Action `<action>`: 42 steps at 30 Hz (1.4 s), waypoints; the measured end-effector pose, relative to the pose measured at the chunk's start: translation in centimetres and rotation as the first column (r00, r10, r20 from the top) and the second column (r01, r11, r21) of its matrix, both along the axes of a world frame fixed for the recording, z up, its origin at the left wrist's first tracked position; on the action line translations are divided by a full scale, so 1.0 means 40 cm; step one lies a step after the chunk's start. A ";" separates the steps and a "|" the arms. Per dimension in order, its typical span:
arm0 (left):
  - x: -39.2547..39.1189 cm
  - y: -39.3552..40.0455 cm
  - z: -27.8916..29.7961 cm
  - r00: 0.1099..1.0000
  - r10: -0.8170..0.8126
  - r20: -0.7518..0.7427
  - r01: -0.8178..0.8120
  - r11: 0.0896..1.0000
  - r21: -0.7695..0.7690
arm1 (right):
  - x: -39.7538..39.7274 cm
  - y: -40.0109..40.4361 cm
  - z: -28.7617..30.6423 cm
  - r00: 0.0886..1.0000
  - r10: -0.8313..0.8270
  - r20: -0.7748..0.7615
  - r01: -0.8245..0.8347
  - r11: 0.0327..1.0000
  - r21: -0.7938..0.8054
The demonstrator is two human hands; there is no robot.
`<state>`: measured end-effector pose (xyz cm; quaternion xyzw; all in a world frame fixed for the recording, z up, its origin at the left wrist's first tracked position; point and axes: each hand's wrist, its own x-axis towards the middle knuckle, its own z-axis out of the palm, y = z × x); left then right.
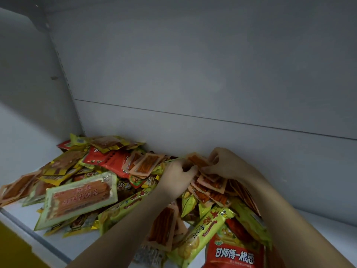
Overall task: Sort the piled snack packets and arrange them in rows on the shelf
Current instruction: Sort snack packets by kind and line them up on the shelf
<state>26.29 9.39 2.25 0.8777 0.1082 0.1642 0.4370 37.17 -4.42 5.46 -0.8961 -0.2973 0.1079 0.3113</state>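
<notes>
A jumbled pile of snack packets [92, 182] covers the white shelf [328, 229] from the left wall to past the middle. It mixes small orange packets, yellow ones, red ones and long green ones. Both my hands meet at the back of the pile near the rear wall. My right hand [226, 163] pinches a small orange packet [199, 160] from a loose bunch of the same kind [212, 186]. My left hand [177, 178] curls its fingers round the same orange packet from the left. A red bag with white lettering [234, 254] lies nearest me.
The grey back wall [212, 74] stands right behind my hands and a side wall [29, 93] closes the left. The shelf's front edge [34, 236] runs along the lower left, with a yellow surface [13, 252] below it. Bare shelf shows at the right.
</notes>
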 end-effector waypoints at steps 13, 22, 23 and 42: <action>0.018 -0.014 0.066 0.991 0.071 0.111 -0.026 0.929 -0.369 | -0.062 -0.063 0.030 0.975 0.048 -0.217 0.052 0.901 0.432; 0.019 -0.003 0.041 0.976 0.216 0.040 -0.188 0.917 -0.351 | -0.057 -0.069 -0.029 0.966 -0.250 0.069 0.251 0.968 -0.017; 0.019 -0.003 0.036 0.976 0.217 0.034 -0.193 0.920 -0.341 | -0.055 -0.064 -0.036 0.974 -0.218 0.060 0.221 0.974 -0.046; -0.041 -0.010 0.041 0.991 0.133 0.002 -0.121 0.907 -0.403 | -0.036 -0.122 0.007 0.920 0.084 -0.384 0.198 0.745 0.637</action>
